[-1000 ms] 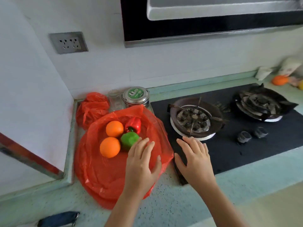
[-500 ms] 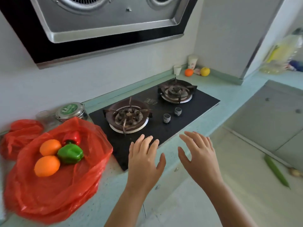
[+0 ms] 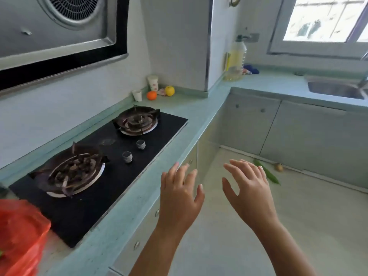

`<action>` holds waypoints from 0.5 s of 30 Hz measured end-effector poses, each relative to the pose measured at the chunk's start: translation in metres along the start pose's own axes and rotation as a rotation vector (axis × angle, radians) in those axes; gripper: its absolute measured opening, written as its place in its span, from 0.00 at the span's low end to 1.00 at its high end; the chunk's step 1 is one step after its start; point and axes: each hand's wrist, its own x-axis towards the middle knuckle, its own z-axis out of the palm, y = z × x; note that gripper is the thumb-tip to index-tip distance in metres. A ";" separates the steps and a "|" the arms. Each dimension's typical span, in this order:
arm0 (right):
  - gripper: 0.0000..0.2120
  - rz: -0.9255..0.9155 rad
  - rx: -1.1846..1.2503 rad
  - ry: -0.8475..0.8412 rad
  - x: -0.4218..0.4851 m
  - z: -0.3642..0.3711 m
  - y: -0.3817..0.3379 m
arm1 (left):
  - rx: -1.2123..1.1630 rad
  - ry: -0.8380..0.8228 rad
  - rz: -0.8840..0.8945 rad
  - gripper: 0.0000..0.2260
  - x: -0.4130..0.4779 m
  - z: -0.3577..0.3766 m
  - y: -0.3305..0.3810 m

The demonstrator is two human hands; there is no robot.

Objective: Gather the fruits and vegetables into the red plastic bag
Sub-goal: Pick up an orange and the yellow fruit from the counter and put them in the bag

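Observation:
The red plastic bag (image 3: 20, 238) shows only partly at the lower left edge of the counter; its contents are out of view. An orange (image 3: 152, 95) and a yellow fruit (image 3: 169, 90) sit in the far counter corner beyond the stove. A long green vegetable (image 3: 267, 173) and a small brownish one (image 3: 279, 167) lie on the floor by the cabinets. My left hand (image 3: 179, 198) and my right hand (image 3: 249, 193) hover in front of the counter edge with fingers spread, holding nothing.
A black two-burner gas stove (image 3: 111, 156) fills the middle of the green counter (image 3: 195, 108). Two paper cups (image 3: 153, 82) stand near the fruits. An oil bottle (image 3: 237, 54) stands at the corner. A sink (image 3: 336, 89) lies at the right under the window.
The view has swung right, away from the bag toward the stove, far corner and floor. Both empty hands moved right with it, from over the bag to past the counter edge.

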 end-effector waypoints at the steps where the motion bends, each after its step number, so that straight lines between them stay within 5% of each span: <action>1: 0.16 0.019 -0.013 0.013 0.000 -0.006 0.010 | -0.015 -0.010 0.021 0.17 0.004 0.006 0.009; 15: 0.17 0.190 -0.125 0.064 0.013 -0.002 0.091 | -0.117 -0.101 0.147 0.17 0.052 0.085 0.046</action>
